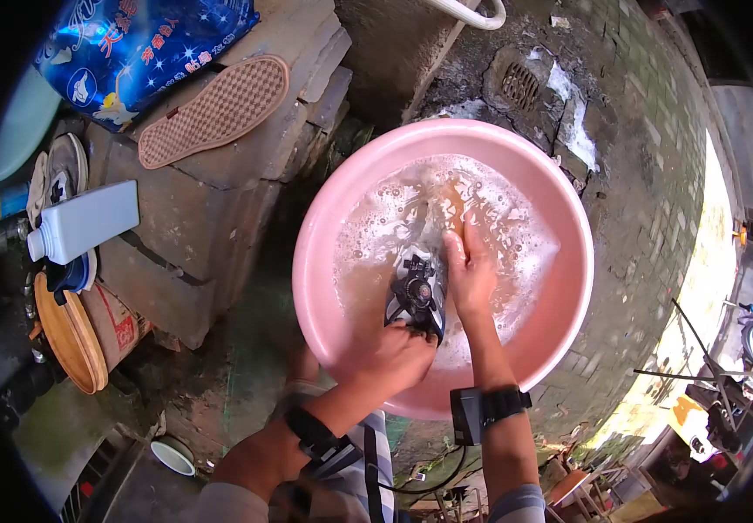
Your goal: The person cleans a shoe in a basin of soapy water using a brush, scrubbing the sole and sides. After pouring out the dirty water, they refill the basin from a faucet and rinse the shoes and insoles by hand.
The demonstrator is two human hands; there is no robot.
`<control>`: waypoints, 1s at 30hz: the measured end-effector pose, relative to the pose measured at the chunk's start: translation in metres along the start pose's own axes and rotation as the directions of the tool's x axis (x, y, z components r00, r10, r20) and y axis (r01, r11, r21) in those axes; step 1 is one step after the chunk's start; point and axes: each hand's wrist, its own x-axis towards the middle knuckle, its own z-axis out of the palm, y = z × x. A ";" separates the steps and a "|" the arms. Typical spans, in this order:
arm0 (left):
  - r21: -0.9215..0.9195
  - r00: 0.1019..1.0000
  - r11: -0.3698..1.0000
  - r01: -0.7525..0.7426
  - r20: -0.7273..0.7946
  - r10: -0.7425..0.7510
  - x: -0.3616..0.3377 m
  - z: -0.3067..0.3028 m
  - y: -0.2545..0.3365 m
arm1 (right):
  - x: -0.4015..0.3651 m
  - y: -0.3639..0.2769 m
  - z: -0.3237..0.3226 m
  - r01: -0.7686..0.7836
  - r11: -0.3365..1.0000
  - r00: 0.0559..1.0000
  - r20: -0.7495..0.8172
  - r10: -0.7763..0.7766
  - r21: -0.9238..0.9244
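Note:
A large pink basin [575,261] holds cloudy, foamy water [516,205]. My left hand [394,356] is closed on the near end of a wet black-and-grey shoe [417,292] whose laces face up, tilted over the water. Beside the shoe on the right is my right hand [472,270], its thumb and fingers stretched out toward the far side of the basin. Its fingertips are partly lost in the suds, and a brownish shape beyond them is too blurred to name. Each wrist wears a black strap with a small device.
Left of the basin, a stone slab [167,253] bears an upturned shoe insole [215,109] and a blue bag [141,52]. A pale bottle [89,222], another shoe [64,166] and a wooden-coloured lid [67,336] lie farther left. A drain grate [520,83] is behind the basin.

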 end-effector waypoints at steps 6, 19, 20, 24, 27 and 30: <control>0.020 0.993 0.999 0.044 -0.107 -0.042 -0.003 0.003 0.004 | -0.004 0.010 -0.025 -0.106 0.993 0.981 0.156 0.111 -0.044; -0.381 0.953 0.906 0.186 -0.152 -0.260 0.005 -0.010 0.018 | -0.093 0.009 -0.077 -0.183 0.841 0.956 0.290 0.033 0.510; -0.364 0.973 0.921 0.139 -0.124 -0.196 0.004 -0.021 0.020 | -0.092 0.003 -0.078 -0.255 0.778 0.945 0.320 0.074 0.574; -0.334 0.987 0.942 -0.018 -0.155 -0.037 -0.019 -0.072 0.008 | -0.067 -0.002 -0.070 -0.276 0.758 0.932 0.358 0.060 0.591; -0.127 0.936 0.992 0.000 -0.349 -0.045 -0.021 -0.105 -0.005 | -0.059 0.015 -0.051 -0.072 0.928 0.965 0.262 -0.028 0.366; -0.027 0.951 0.999 0.024 -0.308 -0.031 -0.005 -0.081 -0.009 | -0.057 0.008 -0.053 -0.019 0.953 0.974 0.220 -0.051 0.304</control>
